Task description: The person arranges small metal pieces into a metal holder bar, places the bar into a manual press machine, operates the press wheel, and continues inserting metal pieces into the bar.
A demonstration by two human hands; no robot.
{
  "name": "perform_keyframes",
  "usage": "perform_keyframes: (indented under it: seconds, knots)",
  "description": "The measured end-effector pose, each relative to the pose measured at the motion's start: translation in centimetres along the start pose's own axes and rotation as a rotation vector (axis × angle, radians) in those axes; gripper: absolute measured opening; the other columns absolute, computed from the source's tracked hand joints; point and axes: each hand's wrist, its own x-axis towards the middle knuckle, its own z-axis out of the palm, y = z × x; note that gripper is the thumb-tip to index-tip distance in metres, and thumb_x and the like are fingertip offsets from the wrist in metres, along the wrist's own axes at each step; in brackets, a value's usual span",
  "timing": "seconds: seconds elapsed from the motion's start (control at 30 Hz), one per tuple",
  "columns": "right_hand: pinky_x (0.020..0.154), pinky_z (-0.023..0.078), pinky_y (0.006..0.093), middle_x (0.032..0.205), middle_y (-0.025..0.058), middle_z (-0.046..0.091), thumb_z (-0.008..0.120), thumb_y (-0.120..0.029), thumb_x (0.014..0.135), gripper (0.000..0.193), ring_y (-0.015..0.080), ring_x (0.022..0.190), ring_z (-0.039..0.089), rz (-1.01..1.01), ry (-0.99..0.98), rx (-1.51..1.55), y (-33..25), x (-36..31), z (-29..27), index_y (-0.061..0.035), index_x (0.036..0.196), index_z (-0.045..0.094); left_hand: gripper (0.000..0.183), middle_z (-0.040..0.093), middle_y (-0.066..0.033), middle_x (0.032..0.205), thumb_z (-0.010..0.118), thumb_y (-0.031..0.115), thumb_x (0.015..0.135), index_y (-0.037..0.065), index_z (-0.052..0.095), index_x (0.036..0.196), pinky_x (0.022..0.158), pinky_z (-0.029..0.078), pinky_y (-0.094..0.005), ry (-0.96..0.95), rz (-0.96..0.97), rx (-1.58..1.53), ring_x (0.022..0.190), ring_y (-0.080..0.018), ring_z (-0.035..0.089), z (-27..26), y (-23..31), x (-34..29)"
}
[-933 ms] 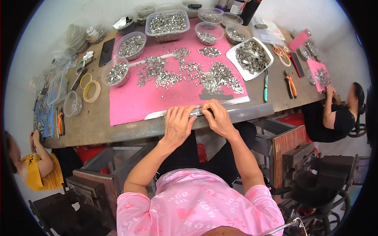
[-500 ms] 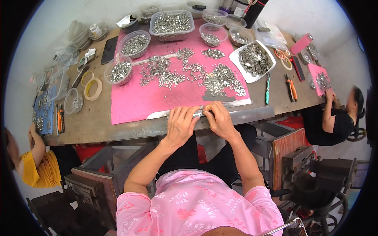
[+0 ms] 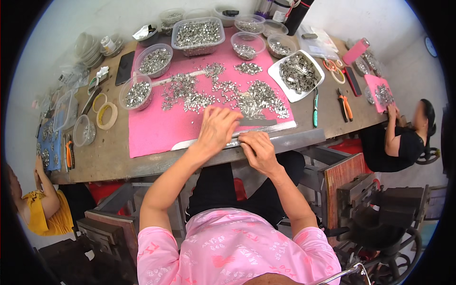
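My left hand [image 3: 217, 127] is lifted above the near edge of the pink mat [image 3: 156, 133], fingers curled together beside a dark grey flat strip [image 3: 259, 122]. What its fingertips hold, if anything, is too small to make out. At the table's front edge, my right hand [image 3: 259, 151] is closed on the end of a narrow silvery metal strip [image 3: 232, 143]. Part of this strip is hidden under the fingers. Beyond both hands, small shiny metal pieces [image 3: 259, 99] lie in loose heaps on the mat.
Plastic tubs of metal pieces [image 3: 197, 35] line the back; a white dish [image 3: 275, 71] stands right. Pliers [image 3: 345, 105], a teal-handled tool [image 3: 315, 109] and tape rolls [image 3: 107, 116] lie at the sides. One person [image 3: 396, 137] sits right, another [image 3: 45, 209] left.
My left hand has come off the metal strip and risen up and forward over the mat. The right hand has stayed at the table edge. The view has shifted slightly.
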Motion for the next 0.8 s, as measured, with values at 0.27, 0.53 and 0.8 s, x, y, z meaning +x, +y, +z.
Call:
perform_keyframes:
  seconds: [0.27,0.53,0.8]
  knots:
    - [0.085,0.048,0.0396,0.101,0.0111,0.070,0.070,0.003,0.086,0.016,0.0297,0.095,0.065,0.179,0.122,-0.099,3.3,0.0,-1.9,-0.0018,0.102,0.070,0.010,0.062,-0.0068,0.095,0.076,0.016,0.082,0.012,0.070,0.089,0.104,0.034,-0.0526,-0.227,0.179,0.192,0.104,-0.0260,0.058,1.8,-2.9,5.3]
    - [0.092,0.045,0.0412,0.108,0.0104,0.068,0.070,-0.001,0.087,0.018,0.0293,0.104,0.062,0.225,0.116,-0.113,3.6,-0.1,-1.5,-0.0033,0.105,0.070,0.007,0.062,-0.0085,0.097,0.073,0.013,0.083,0.009,0.067,0.084,0.103,0.034,-0.0517,-0.417,0.220,0.229,0.104,-0.0276,0.057,2.0,-3.3,6.1]
    - [0.115,0.032,0.0505,0.130,0.0065,0.066,0.068,-0.007,0.091,0.027,0.0324,0.133,0.051,0.087,-0.119,-0.251,3.8,0.5,-1.2,-0.0054,0.117,0.070,0.011,0.058,-0.0103,0.093,0.064,0.007,0.091,0.006,0.056,0.098,0.092,0.037,-0.0452,-0.237,0.093,-0.061,0.096,-0.0292,0.056,0.9,-3.0,1.7]
